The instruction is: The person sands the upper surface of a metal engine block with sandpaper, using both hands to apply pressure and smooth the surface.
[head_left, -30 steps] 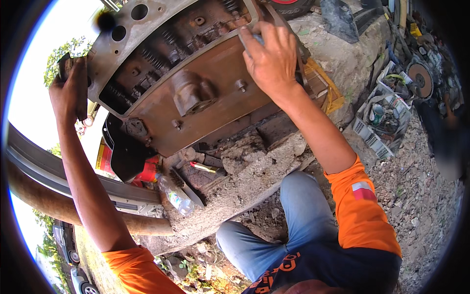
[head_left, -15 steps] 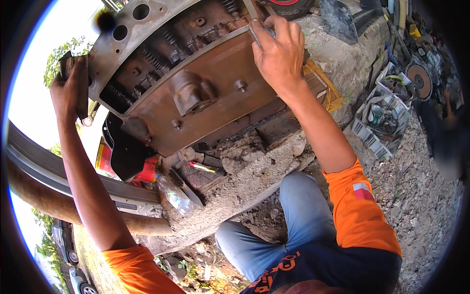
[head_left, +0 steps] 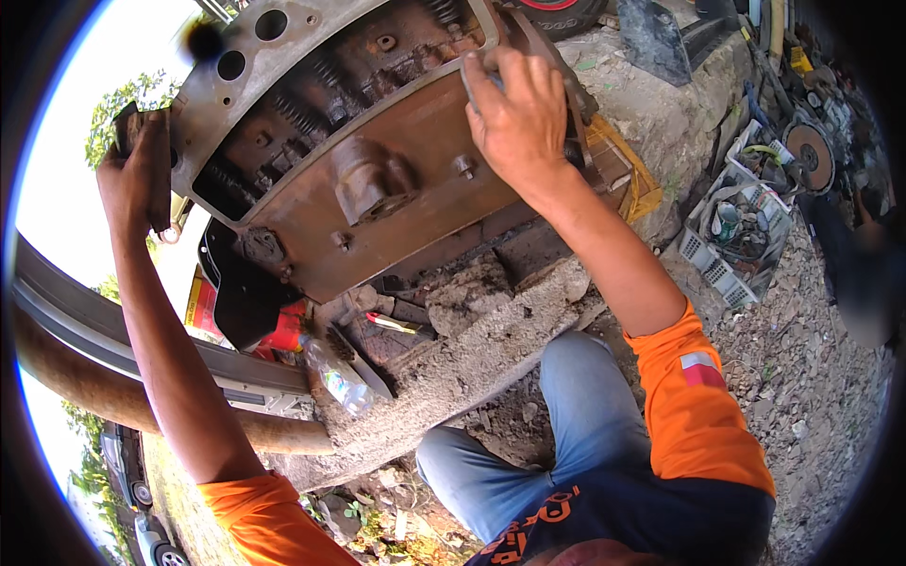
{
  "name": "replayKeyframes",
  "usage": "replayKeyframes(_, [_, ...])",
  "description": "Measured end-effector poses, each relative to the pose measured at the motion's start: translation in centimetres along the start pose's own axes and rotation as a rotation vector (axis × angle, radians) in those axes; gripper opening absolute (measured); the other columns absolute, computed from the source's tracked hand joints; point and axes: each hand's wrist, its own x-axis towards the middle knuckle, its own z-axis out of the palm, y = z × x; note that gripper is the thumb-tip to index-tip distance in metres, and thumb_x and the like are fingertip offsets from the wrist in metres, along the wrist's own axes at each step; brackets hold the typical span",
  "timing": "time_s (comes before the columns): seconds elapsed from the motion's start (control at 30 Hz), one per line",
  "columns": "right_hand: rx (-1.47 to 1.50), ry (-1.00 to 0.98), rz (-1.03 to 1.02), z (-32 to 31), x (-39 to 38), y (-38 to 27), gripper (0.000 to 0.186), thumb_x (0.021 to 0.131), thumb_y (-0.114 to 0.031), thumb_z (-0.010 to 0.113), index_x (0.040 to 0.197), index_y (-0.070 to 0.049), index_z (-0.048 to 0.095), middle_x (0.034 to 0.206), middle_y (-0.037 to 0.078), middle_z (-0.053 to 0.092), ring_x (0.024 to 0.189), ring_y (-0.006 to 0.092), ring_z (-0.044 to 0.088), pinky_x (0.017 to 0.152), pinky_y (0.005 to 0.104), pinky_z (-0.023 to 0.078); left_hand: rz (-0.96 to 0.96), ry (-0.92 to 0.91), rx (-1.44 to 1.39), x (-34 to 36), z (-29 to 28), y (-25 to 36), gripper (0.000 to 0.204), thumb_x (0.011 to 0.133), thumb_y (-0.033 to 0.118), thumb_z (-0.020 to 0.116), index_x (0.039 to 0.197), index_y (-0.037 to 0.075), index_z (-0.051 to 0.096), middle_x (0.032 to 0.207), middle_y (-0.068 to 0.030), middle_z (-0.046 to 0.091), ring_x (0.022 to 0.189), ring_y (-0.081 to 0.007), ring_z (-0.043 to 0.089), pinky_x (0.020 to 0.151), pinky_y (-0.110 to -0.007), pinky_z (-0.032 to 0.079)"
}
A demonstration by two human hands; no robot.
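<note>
A large rust-brown engine block lies before me, its long side opening showing springs and dark oily parts. At its left end my left hand is closed around a dark metal bracket; some of the fingers are hidden. My right hand is closed on a thin grey flat piece, pinched under the fingers and resting at the lower rim of the opening, near its right corner. Much of that piece is covered by the hand, so its kind does not show.
Below the block, a concrete ledge holds a utility knife, a clear plastic bottle, a blade-like tool and a red container. A white crate of parts stands right on gravel. A yellow crate sits behind my right forearm.
My right hand has slid a little left and down along the rim with the grey piece, uncovering the opening's right corner. My left hand stays on the bracket.
</note>
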Motion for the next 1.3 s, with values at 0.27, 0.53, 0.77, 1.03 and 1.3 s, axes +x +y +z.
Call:
replayKeyframes(0.27, [0.014, 0.007, -0.051, 0.4, -0.4, 0.1, 0.043, 0.073, -0.013, 0.082, 0.115, -0.008, 0.075, 0.107, 0.004, 0.061, 0.096, 0.0253, 0.054, 0.079, 0.0409, 0.043, -0.030, -0.004, 0.049, 0.2, 0.0, -0.1, 0.060, 0.086, 0.052, 0.078, 0.108, -0.003, 0.074, 0.086, -0.0106, 0.073, 0.073, -0.0177, 0.066, 0.072, -0.032, 0.053])
replayKeyframes(0.53, [-0.011, -0.003, -0.085, 0.3, -0.4, 0.3, 0.048, 0.070, -0.009, 0.083, 0.117, -0.007, 0.075, 0.109, 0.003, 0.062, 0.096, 0.0246, 0.055, 0.080, 0.0396, 0.043, -0.026, -0.037, -0.001, 0.2, 0.0, -0.2, 0.061, 0.085, 0.053, 0.078, 0.108, -0.003, 0.074, 0.087, -0.0111, 0.073, 0.074, -0.0181, 0.066, 0.073, -0.033, 0.053])
replayKeyframes(0.77, [-0.066, -0.003, -0.079, 0.5, -0.3, 0.6, 0.044, 0.071, -0.011, 0.081, 0.115, -0.010, 0.075, 0.108, 0.003, 0.062, 0.096, 0.0251, 0.055, 0.080, 0.0406, 0.044, -0.018, -0.015, -0.007, -0.2, 0.1, 0.0, 0.057, 0.087, 0.049, 0.078, 0.109, -0.003, 0.074, 0.087, -0.0096, 0.072, 0.074, -0.0172, 0.066, 0.073, -0.031, 0.052])
replayKeyframes(1.03, [-0.081, 0.008, -0.094, 0.7, -0.4, 0.4, 0.045, 0.071, -0.012, 0.081, 0.116, -0.010, 0.074, 0.108, 0.002, 0.062, 0.095, 0.0242, 0.055, 0.079, 0.0405, 0.043, -0.035, -0.023, -0.012, 0.1, 0.0, 0.0, 0.058, 0.086, 0.049, 0.079, 0.110, -0.003, 0.074, 0.088, -0.0097, 0.073, 0.074, -0.0161, 0.065, 0.072, -0.031, 0.053])
replayKeyframes(1.3, [-0.082, -0.006, -0.099, 0.7, -0.6, 0.8, 0.047, 0.070, -0.011, 0.081, 0.117, -0.010, 0.074, 0.109, 0.003, 0.062, 0.096, 0.0244, 0.054, 0.078, 0.0401, 0.042, -0.016, -0.021, -0.013, 0.4, 0.1, -0.6, 0.060, 0.086, 0.050, 0.079, 0.111, -0.003, 0.073, 0.089, -0.0101, 0.073, 0.075, -0.0162, 0.065, 0.072, -0.031, 0.053])
